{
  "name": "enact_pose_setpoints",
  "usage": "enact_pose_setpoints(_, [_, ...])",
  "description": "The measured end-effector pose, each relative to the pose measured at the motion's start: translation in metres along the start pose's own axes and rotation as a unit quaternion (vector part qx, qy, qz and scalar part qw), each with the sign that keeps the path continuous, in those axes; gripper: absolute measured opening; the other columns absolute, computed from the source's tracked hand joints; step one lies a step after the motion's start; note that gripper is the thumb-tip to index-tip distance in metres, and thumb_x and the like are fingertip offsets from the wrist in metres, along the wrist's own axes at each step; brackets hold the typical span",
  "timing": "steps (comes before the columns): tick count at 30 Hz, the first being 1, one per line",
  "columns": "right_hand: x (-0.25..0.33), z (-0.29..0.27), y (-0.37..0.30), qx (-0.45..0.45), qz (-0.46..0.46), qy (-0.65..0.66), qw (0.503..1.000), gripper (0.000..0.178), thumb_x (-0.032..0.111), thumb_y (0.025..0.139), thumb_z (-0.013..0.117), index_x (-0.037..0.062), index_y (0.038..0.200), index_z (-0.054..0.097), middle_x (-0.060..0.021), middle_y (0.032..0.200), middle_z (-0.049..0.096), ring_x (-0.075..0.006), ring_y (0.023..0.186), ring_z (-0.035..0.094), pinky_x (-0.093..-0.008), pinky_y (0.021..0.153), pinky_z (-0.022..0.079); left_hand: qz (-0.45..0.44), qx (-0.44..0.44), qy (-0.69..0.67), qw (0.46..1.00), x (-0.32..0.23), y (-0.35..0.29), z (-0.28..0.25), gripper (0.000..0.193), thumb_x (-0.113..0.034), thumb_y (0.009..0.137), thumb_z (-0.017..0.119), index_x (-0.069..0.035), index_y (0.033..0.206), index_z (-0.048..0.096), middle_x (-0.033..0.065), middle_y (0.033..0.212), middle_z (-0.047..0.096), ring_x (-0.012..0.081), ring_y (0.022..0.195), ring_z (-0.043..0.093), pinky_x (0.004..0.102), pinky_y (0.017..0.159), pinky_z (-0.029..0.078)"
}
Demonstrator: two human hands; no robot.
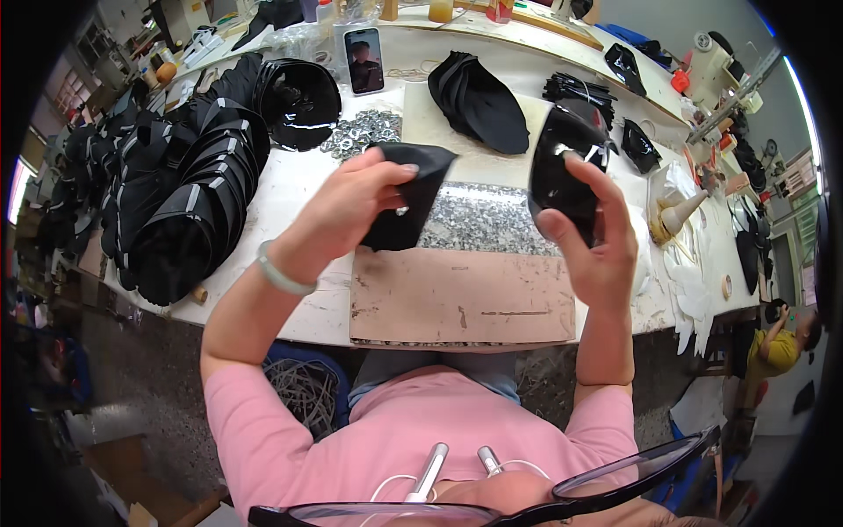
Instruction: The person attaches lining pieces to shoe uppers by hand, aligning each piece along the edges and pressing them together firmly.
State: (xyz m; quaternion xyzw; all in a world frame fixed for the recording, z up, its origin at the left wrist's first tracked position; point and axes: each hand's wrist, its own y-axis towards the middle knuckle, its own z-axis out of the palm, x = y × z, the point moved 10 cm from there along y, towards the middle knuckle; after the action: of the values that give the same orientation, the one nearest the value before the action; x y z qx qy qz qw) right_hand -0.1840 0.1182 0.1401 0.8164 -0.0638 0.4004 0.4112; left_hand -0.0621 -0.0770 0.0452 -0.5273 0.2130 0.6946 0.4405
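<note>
Pinched between the thumb and fingers of my left hand (347, 204) is a matte black cut piece (406, 215), held up over the work mat. My right hand (602, 246) grips a glossy black curved piece (562, 167), thumb and fingers on its near side. The two pieces are apart. Below them lie a tan board (461, 299) at the table edge and a speckled clear strip (492, 215) behind it. Beyond my hands rests a fanned stack of black matte pieces (479, 105).
Nested black pieces with pale stripes (206, 184) cover the left side, beside a pile of metal rings (364, 132). A phone (363, 61) stands upright behind. At right are a cone-shaped spool (676, 215) and white scraps (698, 290). Another person (777, 347) is far right.
</note>
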Motion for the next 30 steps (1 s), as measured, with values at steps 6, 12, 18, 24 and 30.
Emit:
enact_pose_setpoints(6, [-0.033,-0.008,-0.013,0.016,0.105,0.046,0.993,0.076,-0.008,0.077,0.069,0.0024,0.143,0.032,-0.0174,0.124,0.056,-0.0181,0.103,0.06,-0.0268,0.086,0.047,-0.06,0.028,-0.058,0.996,0.071,0.054,0.038,0.007,-0.007,0.091,0.054,-0.005,0.096,0.057,0.0057,0.096,0.065,0.0153,0.085,0.064,0.0308,0.077,0.051])
enact_pose_setpoints(12, [-0.065,-0.051,-0.021,-0.062,0.151,0.248,0.955,0.071,-0.009,0.077,0.065,-0.0063,0.14,0.032,-0.0151,0.121,0.057,-0.0163,0.106,0.058,-0.0254,0.087,0.048,-0.103,0.021,-0.108,0.989,0.115,0.059,0.059,0.006,-0.008,0.092,0.051,-0.005,0.093,0.056,0.0034,0.09,0.064,0.012,0.079,0.062,0.0266,0.071,0.05])
enact_pose_setpoints(18, [-0.102,-0.078,-0.037,-0.118,0.203,0.302,0.924,0.064,-0.007,0.073,0.056,-0.0099,0.134,0.038,-0.0182,0.122,0.056,-0.0208,0.108,0.058,-0.0319,0.095,0.045,-0.065,0.051,-0.128,0.988,0.106,0.048,0.075,0.01,-0.008,0.091,0.053,-0.006,0.101,0.057,0.0036,0.096,0.066,0.0126,0.082,0.065,0.0293,0.073,0.053])
enact_pose_setpoints(24, [-0.08,-0.123,-0.034,-0.14,0.152,0.362,0.909,0.064,0.006,0.077,0.054,-0.0087,0.137,0.035,-0.0189,0.121,0.056,-0.0204,0.1,0.061,-0.0351,0.083,0.052,-0.037,0.007,-0.126,0.991,0.101,0.049,0.052,0.011,-0.01,0.091,0.052,-0.007,0.1,0.058,0.0008,0.092,0.066,0.0083,0.079,0.063,0.0242,0.069,0.051])
enact_pose_setpoints(30, [-0.079,-0.068,-0.043,-0.088,0.192,0.321,0.923,0.066,0.002,0.082,0.066,-0.0099,0.138,0.033,-0.0159,0.127,0.054,-0.0148,0.103,0.059,-0.0231,0.082,0.048,-0.052,0.062,-0.112,0.99,0.103,0.04,0.086,0.013,-0.014,0.092,0.054,-0.005,0.101,0.061,0.001,0.093,0.067,0.0081,0.08,0.064,0.0228,0.071,0.051])
